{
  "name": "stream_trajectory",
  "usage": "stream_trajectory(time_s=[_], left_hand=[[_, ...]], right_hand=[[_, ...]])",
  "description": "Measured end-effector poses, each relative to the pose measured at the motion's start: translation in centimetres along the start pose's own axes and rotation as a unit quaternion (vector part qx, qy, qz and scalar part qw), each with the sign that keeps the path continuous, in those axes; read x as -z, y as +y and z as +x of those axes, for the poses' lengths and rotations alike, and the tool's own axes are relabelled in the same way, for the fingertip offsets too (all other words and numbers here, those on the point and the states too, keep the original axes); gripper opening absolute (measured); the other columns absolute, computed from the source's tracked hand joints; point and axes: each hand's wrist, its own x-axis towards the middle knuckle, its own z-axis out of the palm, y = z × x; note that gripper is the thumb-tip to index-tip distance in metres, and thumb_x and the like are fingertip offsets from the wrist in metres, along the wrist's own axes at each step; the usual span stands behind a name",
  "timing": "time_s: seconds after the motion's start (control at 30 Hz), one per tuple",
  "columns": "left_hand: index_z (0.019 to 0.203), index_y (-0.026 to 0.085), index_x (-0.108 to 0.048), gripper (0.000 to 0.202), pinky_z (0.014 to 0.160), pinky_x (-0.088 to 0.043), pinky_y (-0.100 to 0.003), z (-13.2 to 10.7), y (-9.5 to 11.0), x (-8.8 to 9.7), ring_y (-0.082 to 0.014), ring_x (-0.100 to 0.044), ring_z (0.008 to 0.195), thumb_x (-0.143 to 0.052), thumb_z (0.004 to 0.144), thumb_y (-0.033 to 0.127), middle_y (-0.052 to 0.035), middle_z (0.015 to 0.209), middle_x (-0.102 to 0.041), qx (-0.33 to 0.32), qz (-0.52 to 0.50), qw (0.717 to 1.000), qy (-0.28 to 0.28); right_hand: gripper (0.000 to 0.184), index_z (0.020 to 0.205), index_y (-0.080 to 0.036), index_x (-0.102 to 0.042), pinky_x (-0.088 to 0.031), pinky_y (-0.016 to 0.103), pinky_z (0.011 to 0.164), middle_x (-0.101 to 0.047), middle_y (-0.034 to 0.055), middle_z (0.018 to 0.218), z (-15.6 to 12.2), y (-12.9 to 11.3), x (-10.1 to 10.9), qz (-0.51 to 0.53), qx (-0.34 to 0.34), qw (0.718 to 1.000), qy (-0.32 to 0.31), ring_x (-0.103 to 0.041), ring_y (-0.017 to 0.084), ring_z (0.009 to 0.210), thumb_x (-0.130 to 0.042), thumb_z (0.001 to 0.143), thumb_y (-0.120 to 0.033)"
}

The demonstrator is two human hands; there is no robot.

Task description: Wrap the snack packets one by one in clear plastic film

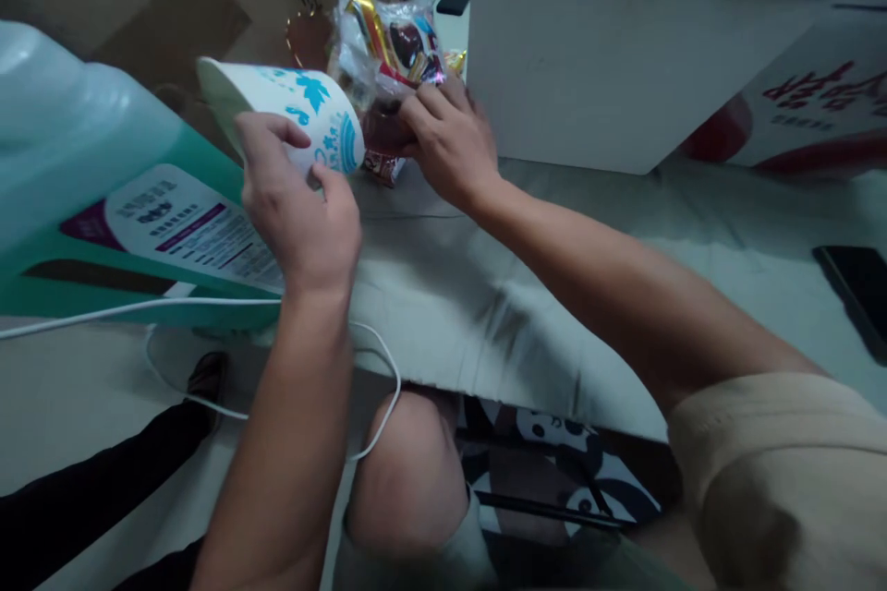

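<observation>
My left hand (295, 203) is closed round a white paper cup (291, 102) with blue print, held tilted with its mouth to the left. My right hand (447, 143) grips a clear plastic bag of wrapped snacks (388, 42) just right of the cup. Both hands are over the far side of a table covered in pale cloth (450, 295). The bag almost touches the cup's base.
A large teal jug with a label (103, 194) stands at the left. A white box (589, 65) stands behind the table. A dark phone (856, 291) lies at the right edge. A white cable (208, 305) runs across. Another person's dark-clad leg (90, 489) is lower left.
</observation>
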Motion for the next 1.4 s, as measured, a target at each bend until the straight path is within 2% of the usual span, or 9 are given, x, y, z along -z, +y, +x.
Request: stream_trajectory(time_s=[0.17,0.3,0.5,0.63,0.77,0.87,1.1,1.23,1.4], left_hand=[[0.091,0.026,-0.039,0.032,0.096,-0.051,-0.039,-2.5,2.5,2.2,-0.0218,-0.06,0.101,-0.052,0.069,0.007,-0.0037,0.097,-0.053,-0.049,-0.002,0.998,0.04],[0.099,0.026,-0.04,0.037,0.083,-0.052,-0.037,-4.7,4.4,2.0,-0.0206,-0.062,0.09,-0.053,0.068,0.011,-0.0048,0.103,-0.054,-0.063,-0.059,0.996,0.0],[0.117,0.026,-0.044,0.054,0.095,-0.047,-0.047,-8.3,8.2,-3.8,-0.0266,-0.07,0.092,-0.058,0.068,0.008,-0.0064,0.107,-0.067,-0.024,-0.042,0.982,-0.184],[0.101,0.024,-0.061,0.031,0.105,-0.038,-0.058,-9.3,10.9,-8.8,-0.0361,-0.066,0.108,-0.059,0.073,0.01,-0.0091,0.094,-0.071,-0.052,0.016,0.966,-0.251],[0.095,0.027,-0.067,0.03,0.108,-0.033,-0.061,-9.6,12.9,-11.7,-0.0368,-0.062,0.115,-0.059,0.072,0.01,-0.0093,0.099,-0.074,-0.101,-0.013,0.956,-0.275],[0.1,0.025,-0.067,0.033,0.107,-0.039,-0.051,-10.8,13.5,-11.6,-0.0319,-0.061,0.116,-0.057,0.072,0.012,-0.0095,0.113,-0.072,-0.103,-0.077,0.961,-0.244],[0.09,0.021,-0.061,0.015,0.085,-0.05,-0.035,-13.3,7.9,-9.5,-0.0207,-0.062,0.085,-0.058,0.076,0.018,-0.0044,0.092,-0.067,0.055,-0.092,0.946,-0.305],[0.1,0.015,-0.059,0.022,0.098,-0.047,-0.04,-9.7,2.9,-9.8,-0.0246,-0.062,0.099,-0.063,0.078,0.012,-0.0091,0.103,-0.063,0.219,0.044,0.951,-0.213],[0.134,0.007,-0.051,0.059,0.122,-0.024,-0.048,-4.3,1.0,-11.4,-0.0349,-0.036,0.145,-0.073,0.079,0.013,-0.0201,0.152,-0.042,0.131,0.11,0.966,-0.192]], right_hand=[[0.024,0.112,-0.025,-0.06,-0.042,0.045,0.097,-0.062,0.0086,0.114,-7.7,0.6,2.4,0.06,0.001,0.998,0.031,-0.05,0.027,0.121,-0.038,0.107,-0.034],[0.024,0.1,-0.027,-0.065,-0.038,0.043,0.084,-0.07,0.0086,0.106,-15.9,2.8,5.2,0.015,-0.037,0.998,0.042,-0.054,0.027,0.103,-0.044,0.105,-0.038],[0.022,0.091,-0.029,-0.067,-0.036,0.04,0.073,-0.074,0.0032,0.096,-25.4,9.1,7.7,-0.065,-0.101,0.99,0.075,-0.055,0.024,0.083,-0.049,0.103,-0.032],[0.023,0.097,-0.029,-0.07,-0.039,0.043,0.075,-0.074,0.0052,0.101,-28.2,12.2,8.9,-0.077,-0.186,0.976,0.08,-0.056,0.026,0.089,-0.048,0.101,-0.027],[0.032,0.12,-0.032,-0.068,-0.044,0.047,0.08,-0.068,0.0093,0.118,-29.7,11.8,10.3,-0.036,-0.241,0.963,0.115,-0.058,0.031,0.102,-0.05,0.095,-0.022],[0.032,0.119,-0.029,-0.067,-0.046,0.045,0.08,-0.067,0.0113,0.113,-30.6,10.2,10.8,0.027,-0.222,0.965,0.137,-0.059,0.03,0.1,-0.05,0.094,-0.021],[0.028,0.109,-0.024,-0.071,-0.044,0.038,0.074,-0.07,0.0085,0.098,-30.4,7.7,9.2,0.073,-0.121,0.985,0.099,-0.06,0.023,0.086,-0.05,0.092,-0.017],[0.027,0.108,-0.02,-0.07,-0.044,0.035,0.073,-0.069,0.0085,0.097,-30.2,6.9,8.4,0.092,-0.105,0.985,0.103,-0.059,0.021,0.084,-0.05,0.091,-0.015],[0.024,0.107,-0.02,-0.067,-0.044,0.034,0.07,-0.068,0.0076,0.095,-30.4,6.5,8.2,0.11,-0.08,0.985,0.11,-0.059,0.021,0.083,-0.054,0.089,-0.011]])
